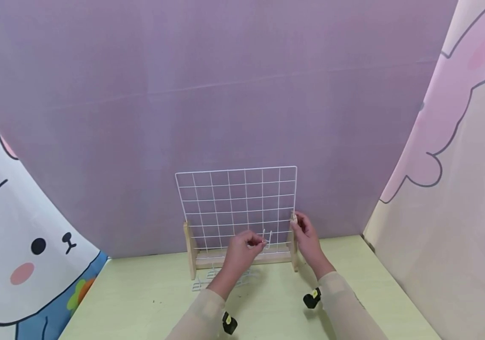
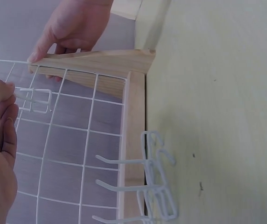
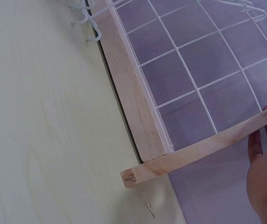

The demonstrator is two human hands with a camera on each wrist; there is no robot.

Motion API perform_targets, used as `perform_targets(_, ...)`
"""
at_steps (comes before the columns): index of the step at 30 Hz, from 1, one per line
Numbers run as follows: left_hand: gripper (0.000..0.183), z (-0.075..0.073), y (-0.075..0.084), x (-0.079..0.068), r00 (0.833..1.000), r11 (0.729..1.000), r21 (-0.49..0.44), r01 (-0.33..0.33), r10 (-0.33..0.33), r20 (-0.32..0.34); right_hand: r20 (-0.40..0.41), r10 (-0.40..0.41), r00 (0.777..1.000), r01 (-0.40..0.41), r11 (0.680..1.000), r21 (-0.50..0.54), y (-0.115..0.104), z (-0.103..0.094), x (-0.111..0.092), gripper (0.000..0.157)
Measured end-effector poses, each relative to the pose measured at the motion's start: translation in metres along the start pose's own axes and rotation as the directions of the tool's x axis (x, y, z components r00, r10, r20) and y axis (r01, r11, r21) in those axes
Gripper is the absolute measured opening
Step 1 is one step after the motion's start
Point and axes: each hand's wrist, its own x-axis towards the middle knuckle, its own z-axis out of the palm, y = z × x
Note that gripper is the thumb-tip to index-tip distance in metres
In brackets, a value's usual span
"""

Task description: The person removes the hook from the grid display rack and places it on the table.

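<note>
A white wire grid panel (image 1: 235,169) stands upright in a light wooden stand (image 1: 189,250). In front of its lower right part, my left hand (image 1: 241,251) pinches the prong of a white wire hook (image 2: 41,100) between thumb and fingers. The hook's rectangular back overlaps the grid wires in the left wrist view. My right hand (image 1: 309,242) grips the upper end of the stand's right side post (image 2: 96,61), fingers behind it and thumb on the near side. Part of that post is hidden by the hand.
Several more white wire hooks (image 2: 164,186) lie on the pale table (image 1: 140,293) before the stand's base, partly behind my left forearm in the head view. A purple cloth backdrop (image 1: 233,94) rises behind, with cartoon-printed panels (image 1: 12,236) at the sides.
</note>
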Motion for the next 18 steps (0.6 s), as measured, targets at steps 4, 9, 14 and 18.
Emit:
perform_targets(4, 0.012, 0.001, -0.001, -0.004, 1.0, 1.0, 0.009, 0.014, -0.015, 0.01, -0.002, -0.004, 1.0, 0.004, 1.0, 0.001, 0.001, 0.001, 0.0, 0.039)
perform_targets(9, 0.012, 0.002, -0.001, -0.008, 0.999, 0.999, 0.008, 0.037, -0.038, 0.026, -0.002, -0.004, 1.0, 0.004, 1.0, 0.001, 0.002, 0.0, 0.0, 0.039)
perform_targets(14, 0.012, 0.004, -0.003, -0.012, 0.996, 0.998, 0.01, 0.063, -0.063, 0.055, -0.001, -0.007, 1.0, 0.007, 1.0, -0.007, 0.001, 0.0, -0.001, 0.04)
perform_targets(18, 0.01, 0.005, -0.008, -0.014, 0.996, 0.998, 0.002, 0.062, -0.062, 0.064, 0.0, -0.017, 1.0, 0.017, 1.0, -0.003, 0.001, 0.0, -0.001, 0.04)
